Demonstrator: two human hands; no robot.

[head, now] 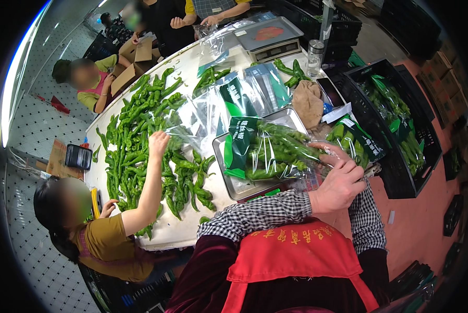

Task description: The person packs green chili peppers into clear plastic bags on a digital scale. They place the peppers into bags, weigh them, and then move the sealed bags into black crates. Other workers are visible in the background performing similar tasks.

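A clear plastic bag of green peppers, with a dark green printed band, lies over a metal tray on a scale. My left hand reaches across and pinches the gathered end of the bag at its right. My right hand is beyond it, partly hidden by the left hand and the film; its fingers hold the same end. Another bag of peppers lies just to the right. Flat printed bags are spread beyond the tray. Loose green peppers cover the left part of the white table.
At right stands a black crate with bagged peppers. A glass bottle, phone, brown cloth and second scale are on the table's far side. A co-worker's hand reaches over the peppers from the left; other people stand beyond.
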